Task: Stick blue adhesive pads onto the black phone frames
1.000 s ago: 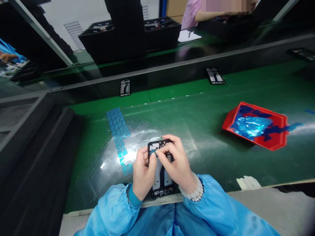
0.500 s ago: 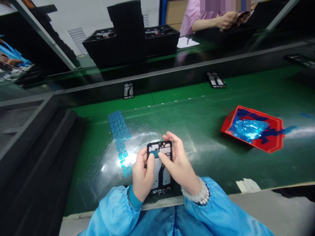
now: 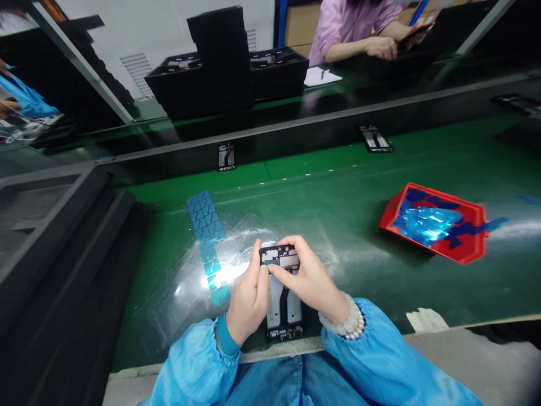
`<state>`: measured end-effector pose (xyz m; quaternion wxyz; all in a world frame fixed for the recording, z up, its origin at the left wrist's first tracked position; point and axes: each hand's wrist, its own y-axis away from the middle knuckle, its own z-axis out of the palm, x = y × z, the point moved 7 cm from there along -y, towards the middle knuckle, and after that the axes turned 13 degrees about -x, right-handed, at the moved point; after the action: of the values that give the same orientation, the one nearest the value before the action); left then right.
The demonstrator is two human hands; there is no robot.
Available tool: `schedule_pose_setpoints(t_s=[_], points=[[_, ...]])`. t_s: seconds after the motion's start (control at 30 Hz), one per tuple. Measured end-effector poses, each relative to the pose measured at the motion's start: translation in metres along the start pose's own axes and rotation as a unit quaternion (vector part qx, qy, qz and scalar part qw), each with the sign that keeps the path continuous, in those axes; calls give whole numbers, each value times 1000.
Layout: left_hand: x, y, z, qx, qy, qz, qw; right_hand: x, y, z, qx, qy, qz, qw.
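A black phone without its back cover [image 3: 274,307] lies near the bench's front edge, its inner parts and a dark ribbon cable facing up. My left hand [image 3: 248,296] grips its left side, with the thumb at the upper part. My right hand [image 3: 310,279] is closed round the upper right side, and its thumb reaches across to a small blue piece [image 3: 270,263] near the top. Both thumb tips are close together there. Left of the hands, a strip of blue stickers [image 3: 205,217] lies on a clear sheet [image 3: 175,301].
A red bin [image 3: 469,248] with crumpled blue film stands at the right. Two open phones [image 3: 226,158] [image 3: 376,139] lie along the back ledge. Black trays [image 3: 54,270] are stacked at left. Beyond the ledge, a person in a pink sleeve [image 3: 332,36] handles a dark object.
The phone and both hands have shifted slightly right in view. My left index finger now points up along the phone's upper left edge. The co-worker's hands have moved apart.
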<state>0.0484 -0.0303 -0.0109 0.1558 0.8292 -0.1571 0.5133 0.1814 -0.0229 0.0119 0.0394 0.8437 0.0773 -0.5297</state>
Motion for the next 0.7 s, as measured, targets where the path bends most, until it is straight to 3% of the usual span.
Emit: schedule_pose_setpoints(t_s=[0.2,0.3,0.43,0.53,0.7], points=[[12,2,5,-71,-9,85,994,11,2,3,58,-74,53,994],[9,1,8,-77,24,62,995,13,4,1,80,-66,21,994],[-3,-1,6,-24,119,16,992,-1,10,-5,85,55,-64,993],[-4,-3,4,10,131,24,991,-21,21,-10,146,214,-126,958],[-3,-1,5,7,85,3,996,-41,24,6,103,336,-201,914]])
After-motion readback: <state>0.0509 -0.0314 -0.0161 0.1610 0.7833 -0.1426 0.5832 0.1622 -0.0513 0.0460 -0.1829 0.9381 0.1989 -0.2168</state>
